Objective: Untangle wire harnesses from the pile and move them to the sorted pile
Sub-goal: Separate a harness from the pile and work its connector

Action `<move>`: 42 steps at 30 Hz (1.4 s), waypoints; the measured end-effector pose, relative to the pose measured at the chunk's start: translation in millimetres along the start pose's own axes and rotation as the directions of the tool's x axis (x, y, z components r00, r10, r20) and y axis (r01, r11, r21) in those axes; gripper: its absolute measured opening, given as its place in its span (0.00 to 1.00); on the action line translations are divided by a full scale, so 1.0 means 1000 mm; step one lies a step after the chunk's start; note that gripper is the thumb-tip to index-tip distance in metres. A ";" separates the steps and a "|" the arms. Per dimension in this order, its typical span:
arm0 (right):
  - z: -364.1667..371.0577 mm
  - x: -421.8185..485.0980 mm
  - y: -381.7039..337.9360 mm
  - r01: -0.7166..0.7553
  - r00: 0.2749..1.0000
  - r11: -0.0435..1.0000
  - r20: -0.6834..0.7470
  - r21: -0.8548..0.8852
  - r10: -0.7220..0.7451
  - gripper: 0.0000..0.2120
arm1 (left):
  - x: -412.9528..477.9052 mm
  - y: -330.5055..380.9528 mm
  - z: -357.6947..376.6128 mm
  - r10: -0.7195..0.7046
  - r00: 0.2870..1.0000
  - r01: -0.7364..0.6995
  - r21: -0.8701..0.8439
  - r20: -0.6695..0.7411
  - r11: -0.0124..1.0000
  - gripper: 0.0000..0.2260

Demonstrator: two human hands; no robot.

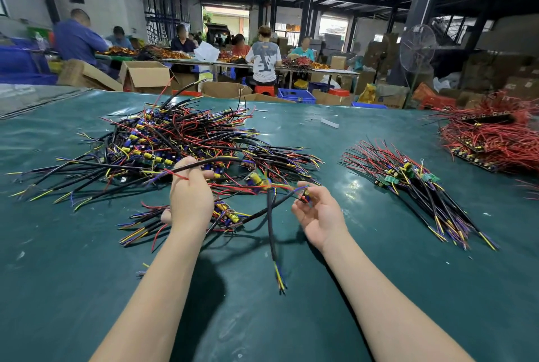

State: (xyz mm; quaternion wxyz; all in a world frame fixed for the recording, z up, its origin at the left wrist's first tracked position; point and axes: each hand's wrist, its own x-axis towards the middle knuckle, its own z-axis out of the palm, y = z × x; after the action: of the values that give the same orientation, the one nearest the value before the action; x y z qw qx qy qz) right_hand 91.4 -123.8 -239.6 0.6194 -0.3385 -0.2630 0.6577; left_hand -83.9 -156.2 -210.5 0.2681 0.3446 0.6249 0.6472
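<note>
Left hand and right hand working a harness loose; most of the pile still to sort

Left hand shows its back to me, fingers curled round a black cable at the near edge of the tangled pile, which spreads wide across the left of the green table. Between my hands the harness hangs above the table, its coloured ends dangling. Right hand, palm up, pinches the harness's end in curled fingertips. I cannot tell whether cable and harness are one piece. Further right lies the sorted pile, neat and clearly smaller than the tangle. I judge the job is early: this harness is not yet free, and many remain. At far right sits a red heap.
</note>
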 end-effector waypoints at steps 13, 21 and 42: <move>0.004 0.003 0.004 0.004 1.000 0.954 -0.015 0.301 0.001 0.13 | -0.014 -0.014 0.002 0.438 0.809 -0.587 0.560 0.391 0.584 0.37; 0.007 -0.004 0.002 -0.171 0.983 0.970 0.095 0.174 0.156 0.15 | -0.043 -0.017 0.023 0.381 0.705 -0.697 0.486 0.598 0.527 0.16; -0.011 0.006 -0.009 0.068 0.986 0.978 0.139 0.198 -0.096 0.10 | -0.030 -0.033 0.016 0.312 0.790 -0.606 0.751 0.528 0.263 0.15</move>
State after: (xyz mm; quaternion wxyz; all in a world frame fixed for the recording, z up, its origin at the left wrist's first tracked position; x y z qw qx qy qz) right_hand 105.7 -118.2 -240.2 0.6546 -0.2165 -0.2571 0.6771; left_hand -55.7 -167.1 -246.7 -0.0769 0.6847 0.6950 0.2054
